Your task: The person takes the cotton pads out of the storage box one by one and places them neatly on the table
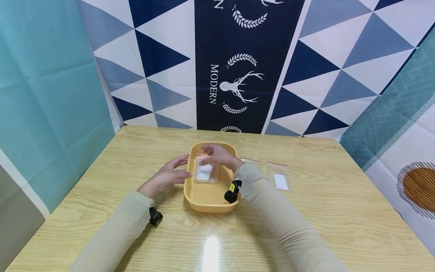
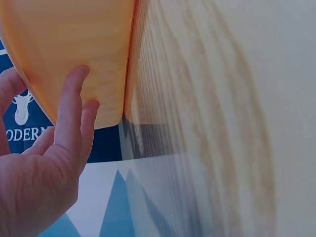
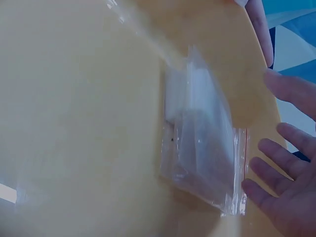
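Observation:
A yellow plastic basin (image 1: 211, 207) stands on the wooden table. Inside it, toward the far end, lie clear zip bags (image 1: 205, 174) with white pieces in them; in the right wrist view the bags (image 3: 205, 133) overlap, so I cannot tell how many there are. My right hand (image 1: 220, 155) hovers over the basin with its fingers spread, close to the bags' red-lined zip edge and holding nothing. At the basin's left side is my left hand (image 1: 168, 174), fingers loosely extended. The left wrist view shows those fingers (image 2: 71, 106) against or just beside the outer wall.
Right of the basin, a clear zip bag (image 1: 281, 181) with a white piece lies flat on the table (image 1: 326, 211). Another zip bag (image 1: 252, 162) lies between it and the basin, partly hidden by my right sleeve. A patterned cloth (image 1: 163, 56) hangs behind the table.

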`<state>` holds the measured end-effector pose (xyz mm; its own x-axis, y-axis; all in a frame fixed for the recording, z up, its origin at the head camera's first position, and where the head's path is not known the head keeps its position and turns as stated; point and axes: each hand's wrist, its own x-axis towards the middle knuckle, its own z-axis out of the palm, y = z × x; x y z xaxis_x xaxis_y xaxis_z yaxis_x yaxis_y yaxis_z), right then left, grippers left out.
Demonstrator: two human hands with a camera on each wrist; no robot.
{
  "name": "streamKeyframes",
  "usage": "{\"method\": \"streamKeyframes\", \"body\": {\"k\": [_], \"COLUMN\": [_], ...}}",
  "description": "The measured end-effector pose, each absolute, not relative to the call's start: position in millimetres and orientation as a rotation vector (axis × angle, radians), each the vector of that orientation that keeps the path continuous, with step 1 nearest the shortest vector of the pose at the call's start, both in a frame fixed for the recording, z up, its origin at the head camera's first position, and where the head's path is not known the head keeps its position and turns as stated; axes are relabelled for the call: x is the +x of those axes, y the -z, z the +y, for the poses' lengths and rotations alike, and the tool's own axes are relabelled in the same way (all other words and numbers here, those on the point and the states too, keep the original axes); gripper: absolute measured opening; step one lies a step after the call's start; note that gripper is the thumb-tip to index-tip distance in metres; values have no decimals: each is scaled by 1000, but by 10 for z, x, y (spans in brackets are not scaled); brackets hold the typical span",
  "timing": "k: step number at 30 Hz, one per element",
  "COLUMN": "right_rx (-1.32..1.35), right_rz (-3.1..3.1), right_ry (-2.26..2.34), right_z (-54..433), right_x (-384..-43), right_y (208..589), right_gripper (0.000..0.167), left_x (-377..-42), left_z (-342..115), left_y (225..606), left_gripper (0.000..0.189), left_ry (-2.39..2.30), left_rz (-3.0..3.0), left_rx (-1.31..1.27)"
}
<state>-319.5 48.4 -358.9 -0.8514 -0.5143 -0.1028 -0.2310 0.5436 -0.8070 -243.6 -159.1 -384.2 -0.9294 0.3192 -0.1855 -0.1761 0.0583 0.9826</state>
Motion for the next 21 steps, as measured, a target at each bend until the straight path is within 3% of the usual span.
{"method": "streamKeyframes", "body": {"k": [13, 21], "right_rx": [-680, -717], "right_rz": [2265, 2289], "right_ry": [999, 825], "right_z": [592, 610], "right_x": [-3207, -3206], "right_y": [3633, 3632], "right_gripper": [76, 74], "left_x": [-2423, -2412], "left_z": [-1592, -1588], "left_y": [3818, 3814], "left_gripper": [77, 77], "left_ry": [-1946, -1947], "left_rz": [1972, 1983], "left_rx": [137, 124]}}
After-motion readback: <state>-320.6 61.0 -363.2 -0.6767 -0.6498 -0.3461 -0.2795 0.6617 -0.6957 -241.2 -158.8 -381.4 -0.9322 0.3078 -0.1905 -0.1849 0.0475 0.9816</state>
